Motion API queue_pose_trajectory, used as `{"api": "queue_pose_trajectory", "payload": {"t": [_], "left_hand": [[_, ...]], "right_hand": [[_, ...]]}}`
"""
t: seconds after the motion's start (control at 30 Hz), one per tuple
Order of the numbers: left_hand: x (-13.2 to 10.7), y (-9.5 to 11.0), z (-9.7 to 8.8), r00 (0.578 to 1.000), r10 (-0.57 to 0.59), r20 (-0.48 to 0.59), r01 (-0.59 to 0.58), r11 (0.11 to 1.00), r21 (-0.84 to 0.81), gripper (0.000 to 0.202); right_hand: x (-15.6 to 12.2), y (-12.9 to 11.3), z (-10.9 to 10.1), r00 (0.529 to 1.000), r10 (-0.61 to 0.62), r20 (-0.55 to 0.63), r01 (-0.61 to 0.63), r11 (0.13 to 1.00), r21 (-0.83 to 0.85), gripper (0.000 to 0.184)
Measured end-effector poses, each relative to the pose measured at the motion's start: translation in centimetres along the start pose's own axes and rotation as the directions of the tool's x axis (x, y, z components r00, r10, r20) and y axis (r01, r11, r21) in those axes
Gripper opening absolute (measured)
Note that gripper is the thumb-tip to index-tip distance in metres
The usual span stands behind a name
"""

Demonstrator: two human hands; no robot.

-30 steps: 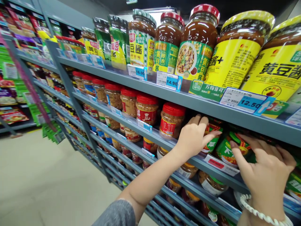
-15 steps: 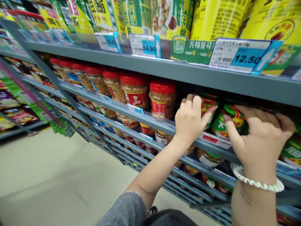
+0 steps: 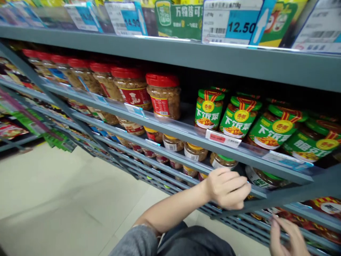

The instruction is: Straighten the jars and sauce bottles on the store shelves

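Note:
My left hand (image 3: 227,188) hangs in front of a lower grey shelf edge (image 3: 255,193), its fingers curled together with nothing visible in them. It is just below small jars (image 3: 222,160) on that shelf. My right hand (image 3: 286,236) shows only partly at the bottom right, fingers apart and pointing up, holding nothing, in front of the lowest shelf rails. Above both hands stand green-lidded jars (image 3: 209,108) with green labels, in a row (image 3: 275,128) running right.
Red-lidded jars (image 3: 163,94) fill the same shelf to the left. The top shelf edge (image 3: 186,53) carries price tags, one reading 12.50 (image 3: 231,21). More grey shelves with jars run down and away leftward. Pale floor (image 3: 53,199) lies at lower left.
Both hands have left the green-lidded jars and dropped down: the left to the lower shelf edge, the right to the bottom corner. The view has tilted down, so the jars now show fully.

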State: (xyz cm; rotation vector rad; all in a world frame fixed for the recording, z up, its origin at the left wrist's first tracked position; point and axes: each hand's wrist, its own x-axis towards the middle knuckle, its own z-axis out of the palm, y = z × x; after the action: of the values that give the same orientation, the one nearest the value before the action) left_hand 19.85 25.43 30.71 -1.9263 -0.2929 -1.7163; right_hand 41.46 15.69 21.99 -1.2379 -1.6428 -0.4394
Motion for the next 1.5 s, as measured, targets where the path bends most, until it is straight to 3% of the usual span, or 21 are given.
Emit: {"api": "queue_pose_trajectory", "payload": {"t": [0.07,0.1,0.17,0.23,0.27,0.3,0.37,0.43,0.5,0.67,0.73,0.9,1.0,1.07,1.1,1.17,1.23,1.3,1.37,1.5], "left_hand": [[-1.1,1.6,3.1,0.957,-0.157,0.244,0.155,0.988,0.026,0.023],[-1.2,2.3,4.6,0.926,-0.220,0.307,0.210,0.975,0.067,0.021],[-1.0,3.1,7.1,0.898,-0.298,0.325,0.264,0.954,0.144,0.014],[-0.6,3.2,8.8,0.882,-0.343,0.323,0.305,0.938,0.164,0.020],[-0.3,3.1,9.5,0.847,-0.378,0.373,0.340,0.926,0.166,0.025],[-0.2,2.9,10.1,0.788,-0.415,0.454,0.382,0.909,0.167,0.031],[0.1,2.5,11.1,0.617,-0.466,0.634,0.474,0.863,0.173,0.044],[0.3,2.1,12.0,0.457,-0.478,0.750,0.550,0.815,0.184,0.052],[0.5,1.8,12.6,0.378,-0.456,0.806,0.595,0.786,0.165,0.051],[1.1,0.7,12.7,0.380,-0.338,0.861,0.554,0.829,0.081,0.033],[0.9,0.5,12.0,0.410,-0.335,0.848,0.503,0.859,0.097,0.031],[-0.6,1.5,8.2,0.613,-0.346,0.710,0.335,0.928,0.163,0.050],[-1.8,1.9,5.6,0.741,-0.350,0.573,0.259,0.936,0.237,0.036],[-2.8,1.4,4.6,0.791,-0.471,0.389,0.317,0.861,0.398,0.028],[-3.3,1.0,4.4,0.790,-0.548,0.276,0.384,0.791,0.476,0.028],[-4.3,-0.1,4.6,0.741,-0.664,0.097,0.517,0.657,0.549,0.039],[-4.8,-1.3,5.3,0.692,-0.720,0.052,0.590,0.605,0.535,0.051],[-4.8,-2.1,6.1,0.660,-0.745,0.092,0.601,0.598,0.530,0.047],[-4.3,-2.6,6.7,0.601,-0.783,0.161,0.599,0.575,0.557,0.039],[-3.2,-3.5,6.4,0.413,-0.852,0.323,0.658,0.524,0.541,0.036]], "right_hand": [[-3.8,0.8,0.5,1.000,0.005,-0.005,-0.005,0.999,0.036,0.041],[-5.6,1.0,0.8,1.000,0.005,0.015,-0.006,0.999,0.043,0.039],[-8.6,1.0,1.0,0.997,0.010,0.074,-0.014,0.998,0.061,0.037],[-10.5,1.0,0.8,0.992,0.001,0.124,-0.011,0.997,0.082,0.038],[-11.2,1.1,0.5,0.989,-0.005,0.147,-0.008,0.996,0.088,0.039],[-11.6,1.2,0.1,0.986,-0.001,0.165,-0.013,0.996,0.086,0.041],[-12.3,1.9,-0.9,0.981,0.035,0.191,-0.047,0.997,0.059,0.042],[-13.1,2.8,-1.8,0.973,0.086,0.214,-0.093,0.995,0.020,0.040],[-14.1,3.6,-2.3,0.965,0.119,0.233,-0.120,0.993,-0.011,0.038],[-15.8,4.6,-1.9,0.952,0.100,0.288,-0.106,0.994,0.006,0.046],[-15.9,4.9,-1.6,0.946,0.089,0.313,-0.102,0.994,0.024,0.046],[-15.6,5.7,-0.8,0.944,0.057,0.326,-0.081,0.995,0.061,0.047],[-15.6,6.1,-0.2,0.943,0.041,0.330,-0.069,0.995,0.071,0.046],[-15.7,6.4,0.1,0.937,0.033,0.348,-0.062,0.996,0.071,0.044],[-15.7,6.5,0.2,0.933,0.028,0.359,-0.057,0.996,0.071,0.043],[-15.8,6.7,0.4,0.928,0.012,0.371,-0.046,0.996,0.081,0.044],[-15.6,6.8,0.7,0.932,-0.012,0.363,-0.028,0.994,0.104,0.047],[-15.2,6.6,1.0,0.933,-0.040,0.357,-0.008,0.991,0.130,0.049],[-14.7,6.4,1.3,0.931,-0.062,0.360,0.007,0.988,0.153,0.048],[-14.0,6.4,2.0,0.923,-0.096,0.372,0.028,0.982,0.186,0.048]]}}
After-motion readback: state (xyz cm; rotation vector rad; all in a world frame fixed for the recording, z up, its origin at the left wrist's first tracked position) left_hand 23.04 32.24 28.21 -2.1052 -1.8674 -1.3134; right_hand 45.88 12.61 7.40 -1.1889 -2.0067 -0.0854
